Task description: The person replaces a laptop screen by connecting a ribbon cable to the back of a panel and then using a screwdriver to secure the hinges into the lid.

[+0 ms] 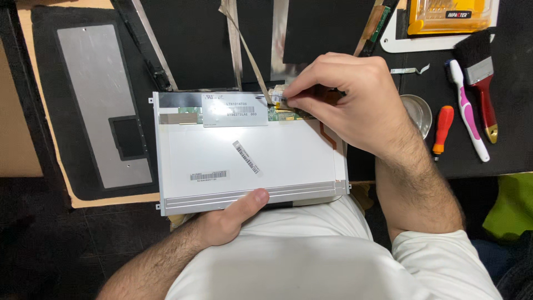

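Observation:
A bare laptop screen panel (222,153) lies back-up against my belly, white with barcode stickers and a green circuit strip along its far edge. My left hand (233,214) holds its near edge, thumb on top. At the panel's far edge my right hand (344,100) pinches a small yellow tab (282,103) at the connector, where a flat ribbon cable (250,55) runs away toward the back.
A laptop cover with a grey metal plate (100,105) lies at the left on cardboard. At the right are a small metal dish (419,111), an orange screwdriver (442,129), a pink-white toothbrush (469,114), a red-handled paintbrush (482,78) and a yellow tool case (447,16).

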